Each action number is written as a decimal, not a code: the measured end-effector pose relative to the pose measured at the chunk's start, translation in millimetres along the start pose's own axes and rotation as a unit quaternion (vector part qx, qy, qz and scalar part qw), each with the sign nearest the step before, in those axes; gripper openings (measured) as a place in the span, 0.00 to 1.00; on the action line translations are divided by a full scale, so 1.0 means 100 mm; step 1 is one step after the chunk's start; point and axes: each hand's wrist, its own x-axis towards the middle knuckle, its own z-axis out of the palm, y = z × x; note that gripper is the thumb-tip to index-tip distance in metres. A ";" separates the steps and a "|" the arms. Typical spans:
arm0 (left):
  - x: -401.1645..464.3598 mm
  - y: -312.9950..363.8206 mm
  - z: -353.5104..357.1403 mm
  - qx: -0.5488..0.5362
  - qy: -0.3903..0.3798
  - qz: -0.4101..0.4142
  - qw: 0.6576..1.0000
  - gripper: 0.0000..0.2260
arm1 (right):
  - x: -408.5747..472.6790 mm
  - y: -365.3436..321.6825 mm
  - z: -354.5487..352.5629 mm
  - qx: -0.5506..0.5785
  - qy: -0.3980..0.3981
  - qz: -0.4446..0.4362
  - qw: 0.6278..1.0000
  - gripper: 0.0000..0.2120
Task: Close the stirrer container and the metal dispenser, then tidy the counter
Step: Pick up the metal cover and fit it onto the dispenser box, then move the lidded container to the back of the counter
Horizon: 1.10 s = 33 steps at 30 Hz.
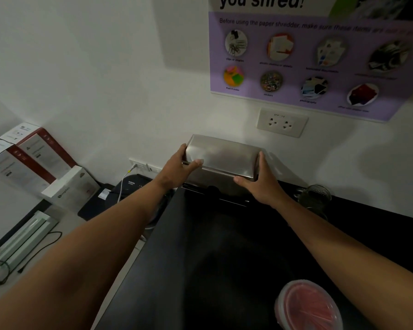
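A brushed metal dispenser (221, 157) stands against the wall at the back of the black counter (224, 253). Its lid lies down over the box. My left hand (178, 166) grips the lid's left end, thumb on top near the front edge. My right hand (260, 183) holds the right front corner, fingers up the right side. At the front right, partly cut off by the frame, sits the round stirrer container (308, 306); a clear lid covers the red stirrers inside.
A wire mesh cup (314, 196) stands right of the dispenser. A wall socket (281, 122) and a purple shredder poster (315, 60) are above. Lower left are a black shredder (131, 186), paper reams (31, 158) and a laminator (24, 236) with cables.
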 end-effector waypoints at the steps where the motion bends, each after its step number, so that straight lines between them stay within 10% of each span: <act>1: -0.06 0.03 0.01 0.003 0.017 -0.008 1.000 0.30 | -0.04 0.01 -0.03 -0.005 -0.002 0.003 1.000 0.59; 8: -0.74 0.09 0.08 0.034 0.071 -0.010 0.997 0.33 | -0.58 0.18 -0.49 -0.060 -0.041 -0.045 0.996 0.54; 18: -1.99 0.26 0.72 0.043 -0.048 0.015 0.998 0.34 | -1.72 0.70 -0.96 -0.069 -0.114 -0.058 0.989 0.35; 33: -3.06 0.55 1.87 0.004 -0.209 0.054 0.976 0.42 | -2.83 1.30 -1.02 -0.110 -0.165 -0.016 0.980 0.43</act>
